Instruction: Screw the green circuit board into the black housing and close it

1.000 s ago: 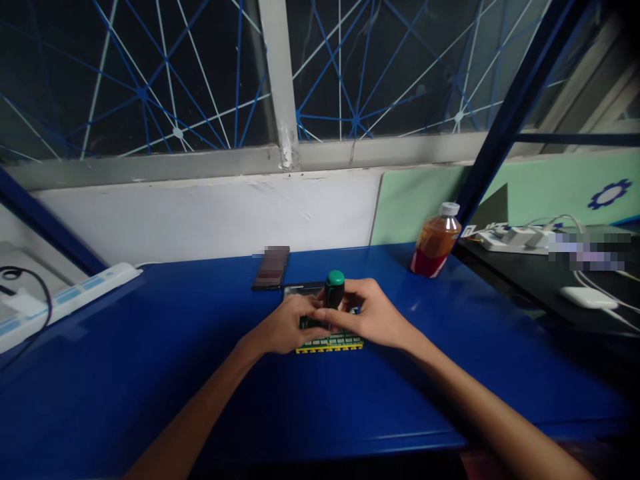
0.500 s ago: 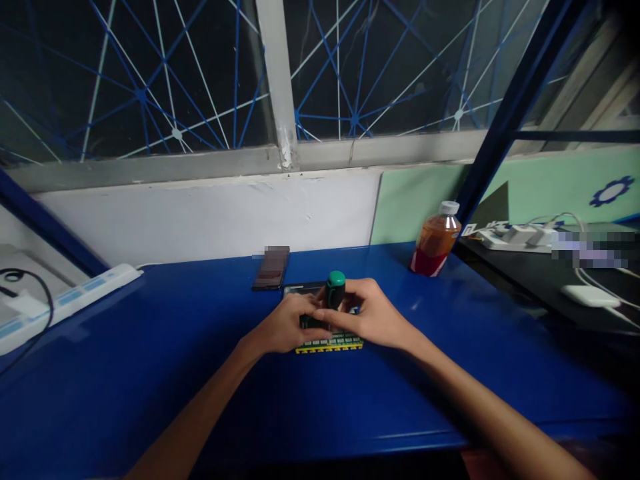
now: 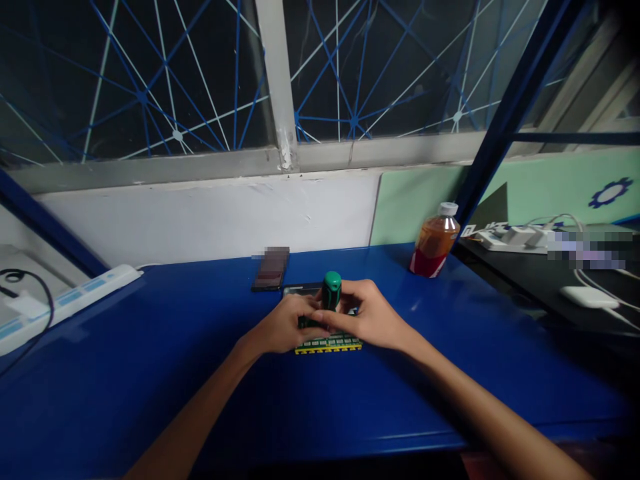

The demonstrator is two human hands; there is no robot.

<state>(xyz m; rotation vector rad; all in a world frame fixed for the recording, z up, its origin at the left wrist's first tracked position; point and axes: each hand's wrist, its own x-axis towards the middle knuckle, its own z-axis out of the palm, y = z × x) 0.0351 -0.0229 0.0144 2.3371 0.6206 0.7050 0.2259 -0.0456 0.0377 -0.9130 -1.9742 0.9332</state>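
Observation:
A screwdriver (image 3: 331,291) with a green and black handle stands nearly upright over a green circuit board (image 3: 327,341) with a toothed yellow front edge. My right hand (image 3: 373,313) is closed on the screwdriver, its thumb across the front of the lower handle and the fingers behind. My left hand (image 3: 285,325) is closed low over the left part of the board, its fingertips close to the tool. Whatever those fingers pinch is hidden. The screwdriver's shaft and tip are also out of sight behind the hands. A dark flat item (image 3: 303,290) shows just behind them.
A dark phone (image 3: 271,269) lies at the back of the blue table (image 3: 320,413). A bottle of orange drink (image 3: 435,241) stands to the right. A white power strip (image 3: 70,303) is on the left; chargers and cables (image 3: 590,297) lie on a black surface at right.
The screwdriver's handle has turned and its top has shifted slightly left. Both hands stay almost where they were over the circuit board.

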